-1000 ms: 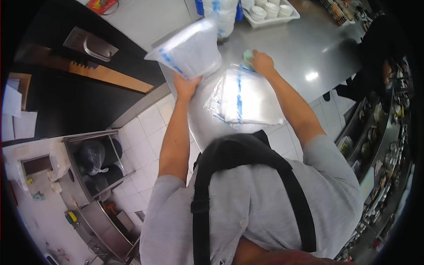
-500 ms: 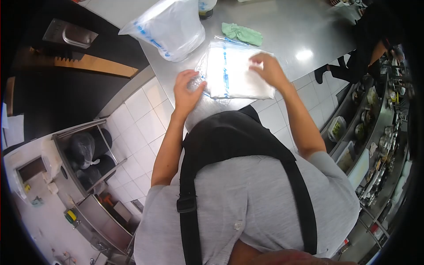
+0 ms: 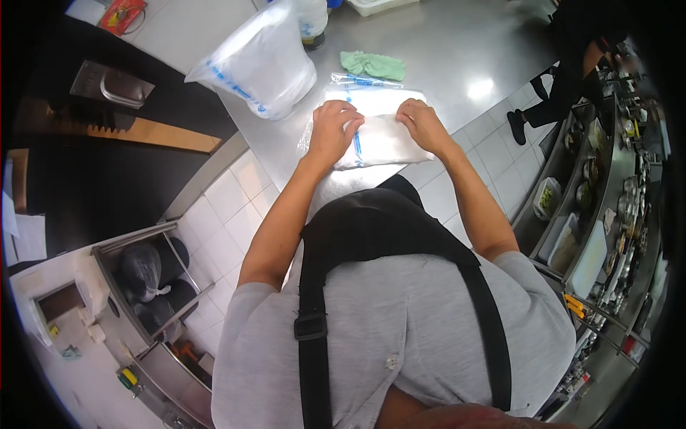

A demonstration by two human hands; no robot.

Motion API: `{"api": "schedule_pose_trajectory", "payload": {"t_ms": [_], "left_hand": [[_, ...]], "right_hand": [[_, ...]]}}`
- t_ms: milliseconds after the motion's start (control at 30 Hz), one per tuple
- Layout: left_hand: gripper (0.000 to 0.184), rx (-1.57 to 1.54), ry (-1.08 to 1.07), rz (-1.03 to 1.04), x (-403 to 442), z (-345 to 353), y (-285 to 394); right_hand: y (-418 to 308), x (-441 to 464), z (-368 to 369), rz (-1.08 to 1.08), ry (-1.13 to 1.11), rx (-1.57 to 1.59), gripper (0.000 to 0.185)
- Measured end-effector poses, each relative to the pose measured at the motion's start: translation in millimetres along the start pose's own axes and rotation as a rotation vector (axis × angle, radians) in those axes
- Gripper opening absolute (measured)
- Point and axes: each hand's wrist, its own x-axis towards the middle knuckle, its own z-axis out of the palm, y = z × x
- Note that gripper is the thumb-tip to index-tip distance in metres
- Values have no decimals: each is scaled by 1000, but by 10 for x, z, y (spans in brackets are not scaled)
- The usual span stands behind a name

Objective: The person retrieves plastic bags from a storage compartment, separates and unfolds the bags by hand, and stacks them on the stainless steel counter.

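Observation:
A flat stack of clear plastic bags (image 3: 382,146) with a blue printed strip lies on the steel table (image 3: 443,43) near its front edge. My left hand (image 3: 334,133) pinches the stack's top layer at the left. At the right my right hand (image 3: 423,130) pinches the same layer, fingertips together. Beyond the stack lies a crumpled green cloth (image 3: 373,65). A large puffed plastic bag (image 3: 268,61) with blue print stands to the left of the cloth, touched by neither hand.
A white tray (image 3: 379,6) sits at the table's far edge, with another wrapped bundle (image 3: 311,20) left of it. Another person in dark clothes (image 3: 564,79) stands at the right, by a counter with food containers (image 3: 547,200). Dark doors (image 3: 93,157) are at the left.
My right hand has let go of the green cloth and moved onto the stack. My left hand has released the puffed bag. Both hands now grip the stack's top layer.

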Motion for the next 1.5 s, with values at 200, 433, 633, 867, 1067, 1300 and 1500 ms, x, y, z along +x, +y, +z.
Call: {"api": "schedule_pose_trajectory", "payload": {"t_ms": [200, 433, 633, 867, 1067, 1300, 1500], "left_hand": [[17, -59, 10, -18, 441, -52, -4], [20, -148, 52, -106, 616, -72, -9], [18, -206, 134, -124, 916, -90, -11], [20, -111, 165, -88, 1189, -81, -5], [13, -111, 252, 40, 1668, -111, -8], [10, -147, 340, 43, 2099, -512, 197], [20, -210, 345, -2, 2067, -1125, 514]], "right_hand": [[-379, 28, -236, 28, 92, 41, 31], [-368, 158, -462, 79, 227, 256, 22], [-278, 363, -727, 266, 162, 188, 20], [-75, 617, -993, 131, 144, 263, 21], [90, 1130, -1002, -65, 520, 115, 20], [-221, 1600, -1319, -58, 712, 291, 15], [-725, 1657, -1816, -135, 707, 303, 15]]}}
